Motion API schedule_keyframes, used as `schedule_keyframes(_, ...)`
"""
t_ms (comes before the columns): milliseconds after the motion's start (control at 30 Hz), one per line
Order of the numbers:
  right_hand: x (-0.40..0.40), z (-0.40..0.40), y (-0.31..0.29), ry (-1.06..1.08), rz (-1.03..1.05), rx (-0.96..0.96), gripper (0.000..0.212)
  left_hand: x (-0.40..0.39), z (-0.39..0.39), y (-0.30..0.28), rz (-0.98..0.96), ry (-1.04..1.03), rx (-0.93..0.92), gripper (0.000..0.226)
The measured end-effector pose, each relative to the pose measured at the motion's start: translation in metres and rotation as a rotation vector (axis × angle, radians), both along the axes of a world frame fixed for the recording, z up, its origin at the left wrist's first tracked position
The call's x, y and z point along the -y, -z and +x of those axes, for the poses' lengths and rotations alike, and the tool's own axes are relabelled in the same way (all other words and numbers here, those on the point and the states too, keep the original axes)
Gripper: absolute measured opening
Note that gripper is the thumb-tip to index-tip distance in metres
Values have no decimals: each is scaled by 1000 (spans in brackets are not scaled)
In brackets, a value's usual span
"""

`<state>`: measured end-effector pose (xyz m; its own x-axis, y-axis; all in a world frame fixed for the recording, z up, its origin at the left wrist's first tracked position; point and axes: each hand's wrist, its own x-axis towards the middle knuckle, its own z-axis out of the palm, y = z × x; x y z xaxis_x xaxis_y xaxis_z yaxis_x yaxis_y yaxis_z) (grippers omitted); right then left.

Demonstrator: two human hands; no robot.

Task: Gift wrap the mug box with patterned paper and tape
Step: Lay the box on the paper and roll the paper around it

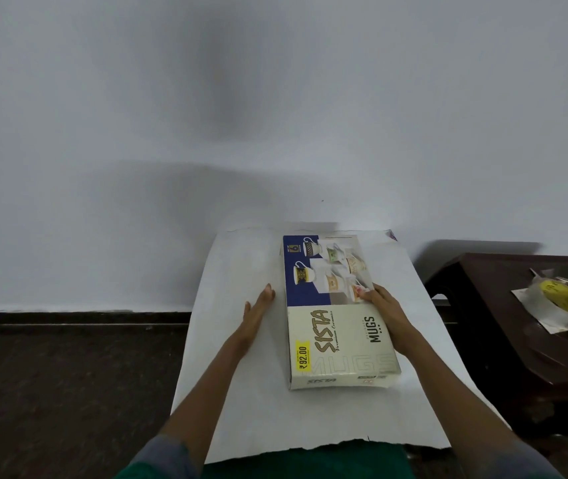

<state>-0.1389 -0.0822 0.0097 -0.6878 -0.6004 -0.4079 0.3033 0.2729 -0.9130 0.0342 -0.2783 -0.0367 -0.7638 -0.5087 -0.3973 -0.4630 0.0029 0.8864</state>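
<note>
Dark floor (68, 375), grey wall (137, 133)

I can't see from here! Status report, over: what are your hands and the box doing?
Left hand flat against mug box, right hand steadying the other side. Box lies on white paper. Tape roll waits on side table.
</note>
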Motion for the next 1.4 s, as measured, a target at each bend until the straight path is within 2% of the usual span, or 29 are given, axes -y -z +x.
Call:
schedule_keyframes(67,2,0,2,-8,11,-7,36,-2,-1,0,-10,17,-49,61)
schedule_keyframes(167,6,3,8,-7,41,-15,36,-3,-5,3,-87,104,-78,100)
schedule_keyframes(200,7,4,10,-3,37,-13,35,-4,-7,4,-100,120,-68,103)
schedule_keyframes(300,9,4,12,-3,44,-5,36,-4,-11,6,-47,99,-76,85)
schedule_keyframes(367,9,0,14,-18,77,-16,37,-4,-11,7,-34,83,-93,80)
schedule_keyframes(567,11,-1,7,-57,186,-96,49,-1,-4,-1,-49,108,-75,85)
schedule_keyframes(633,13,0,1,-10,322,-330,64,3,10,-9,-95,23,-97,77)
schedule_keyframes(700,18,7,-4,56,433,-724,66,14,36,-14,-172,-206,-170,54)
schedule_keyframes(767,33,28,-15,73,350,-1004,45,29,71,-13,-319,-441,-183,37)
schedule_keyframes(867,74,81,-27,-83,169,-1179,19,52,131,0,-452,-641,-37,31)
schedule_keyframes(933,104,128,-25,-261,83,-1218,11,61,169,8,-419,-716,92,33)
schedule_keyframes(1000,130,175,-14,-434,36,-1226,13,65,203,17,-358,-735,293,37)
schedule_keyframes(1067,146,216,-4,-574,21,-1213,14,64,229,23,-225,-745,439,50)
schedule_keyframes(1100,152,235,2,-625,13,-1205,14,65,242,25,-114,-767,455,59)
schedule_keyframes(1167,159,263,11,-686,21,-1183,15,69,260,26,133,-766,358,66)
schedule_keyframes(1233,163,281,17,-712,34,-1172,18,72,273,18,303,-693,217,52)
schedule_keyframes(1300,168,291,19,-701,59,-1137,21,72,278,0,353,-623,117,37)
schedule_keyframes(1400,175,297,15,-661,74,-1076,22,77,279,-19,391,-598,-47,27)
